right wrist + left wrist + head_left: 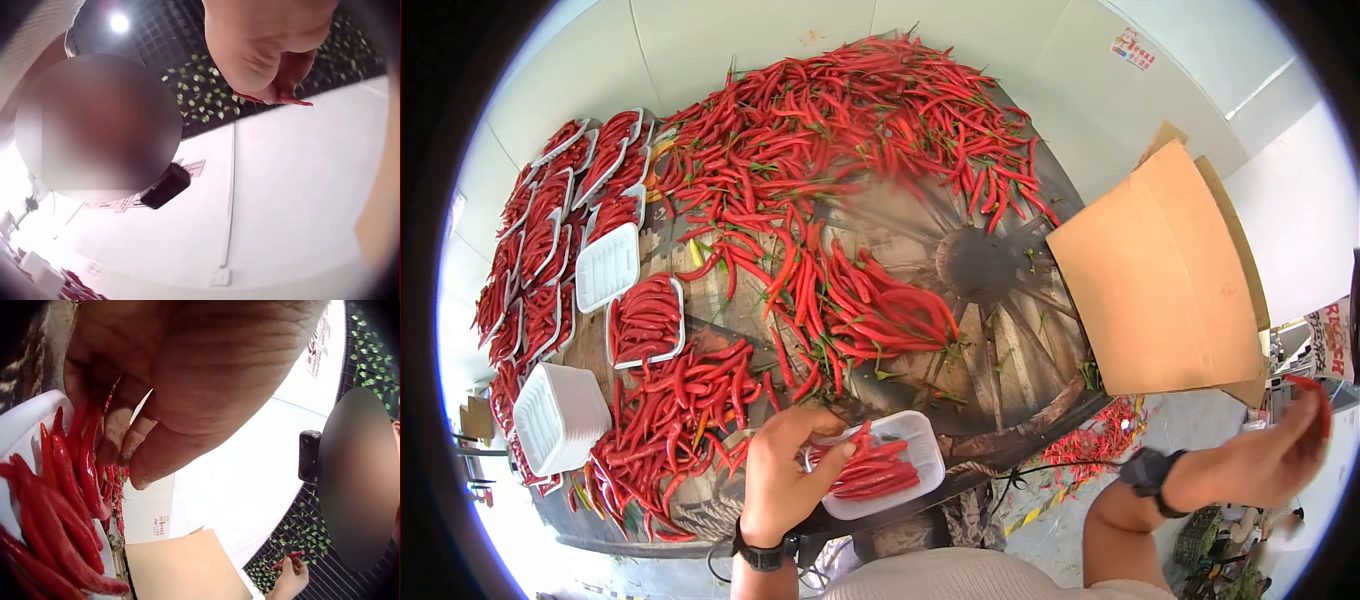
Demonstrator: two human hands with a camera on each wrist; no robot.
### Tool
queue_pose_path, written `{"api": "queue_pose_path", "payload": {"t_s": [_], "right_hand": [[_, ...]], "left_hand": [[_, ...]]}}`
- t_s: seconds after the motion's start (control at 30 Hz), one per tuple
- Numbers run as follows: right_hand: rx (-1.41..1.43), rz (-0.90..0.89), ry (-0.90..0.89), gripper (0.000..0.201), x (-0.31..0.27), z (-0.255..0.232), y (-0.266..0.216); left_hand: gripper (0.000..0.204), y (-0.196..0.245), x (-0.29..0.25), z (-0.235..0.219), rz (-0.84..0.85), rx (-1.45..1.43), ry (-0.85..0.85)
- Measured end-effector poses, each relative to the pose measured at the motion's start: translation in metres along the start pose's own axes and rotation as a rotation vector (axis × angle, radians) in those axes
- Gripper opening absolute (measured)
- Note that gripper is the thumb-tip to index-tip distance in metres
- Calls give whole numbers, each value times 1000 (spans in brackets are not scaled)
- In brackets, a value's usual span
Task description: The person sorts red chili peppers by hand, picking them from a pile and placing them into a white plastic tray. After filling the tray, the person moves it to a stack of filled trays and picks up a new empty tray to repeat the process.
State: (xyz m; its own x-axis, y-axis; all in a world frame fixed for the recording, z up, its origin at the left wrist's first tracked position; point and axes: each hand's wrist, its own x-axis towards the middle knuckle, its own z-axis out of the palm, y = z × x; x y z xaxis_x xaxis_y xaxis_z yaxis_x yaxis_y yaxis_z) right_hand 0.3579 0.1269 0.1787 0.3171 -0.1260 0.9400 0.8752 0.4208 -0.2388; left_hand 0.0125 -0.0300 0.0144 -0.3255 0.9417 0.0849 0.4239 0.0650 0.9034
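Observation:
At the table's near edge, a white plastic tray [932,452] holds several red chili peppers [880,470]. My left hand [790,470] is at the tray's left side, its thumb over the peppers. The left wrist view shows these fingers [112,444] loosely bent beside the chili peppers [62,519], with a gap to the thumb. Out to the right, away from the table, my right hand [1290,455] is raised and pinches a red chili pepper [297,101]. Both ends of that pepper stick out past the fingers in the right wrist view.
A large heap of chili peppers [830,110] covers the table's far side, with a smaller pile [670,420] nearer. Filled trays [540,240] line the left, beside a stack of white trays [560,420]. A cardboard box [1160,280] stands at the right edge; peppers [1090,440] lie below.

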Motion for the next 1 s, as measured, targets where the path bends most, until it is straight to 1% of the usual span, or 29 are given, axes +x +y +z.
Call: {"api": "queue_pose_path", "payload": {"t_s": [0.03, 0.13, 0.23, 0.37, 0.43, 0.47, 0.53, 0.57, 0.63, 0.7, 0.77, 0.83, 0.9, 0.93, 1.0], "right_hand": [[57, -144, 19, 30, 21, 0, 19], [15, -204, 3, 28, 42, 10, 34], [94, -243, 53, 27, 41, 18, 35], [106, -207, 39, 24, 42, 24, 55], [-163, -121, -351, 21, 43, 33, 61], [-166, -121, -349, 21, 38, 32, 58], [-332, -116, -673, 24, 16, 34, 30], [-321, -119, -676, 24, 3, 33, 12], [-138, 62, -605, 20, -28, 17, -28], [248, 181, -855, 17, -74, 16, -52], [343, 78, -1233, 20, -100, 37, -72], [423, 61, -1368, 25, -141, 52, -74], [467, 17, -1486, 27, -168, 57, -79], [493, 1, -1526, 24, -179, 58, -81], [493, -28, -1573, 24, -192, 61, -86]], "left_hand": [[26, 0, 0, 0, 4, -3, -3], [25, -2, -1, 0, 5, -9, 5], [25, -2, -2, -1, -23, -4, 21], [25, -1, -1, -1, -28, 5, 10], [25, -1, -2, -1, -31, 9, 1], [26, -2, -2, -1, -11, 24, -14], [26, -3, 0, -2, 7, 37, -17], [26, -3, 0, -2, 1, 44, -14], [27, -3, -2, -2, -13, 61, -24], [26, -2, -1, -2, -8, 41, -3], [25, -1, 0, -1, -21, 31, 7], [25, -1, 1, -1, -37, 14, 27], [25, -1, 1, -1, -62, 17, 14], [25, -2, 0, -1, -68, 16, 18], [24, -3, 1, -1, -26, 16, 6]]}}
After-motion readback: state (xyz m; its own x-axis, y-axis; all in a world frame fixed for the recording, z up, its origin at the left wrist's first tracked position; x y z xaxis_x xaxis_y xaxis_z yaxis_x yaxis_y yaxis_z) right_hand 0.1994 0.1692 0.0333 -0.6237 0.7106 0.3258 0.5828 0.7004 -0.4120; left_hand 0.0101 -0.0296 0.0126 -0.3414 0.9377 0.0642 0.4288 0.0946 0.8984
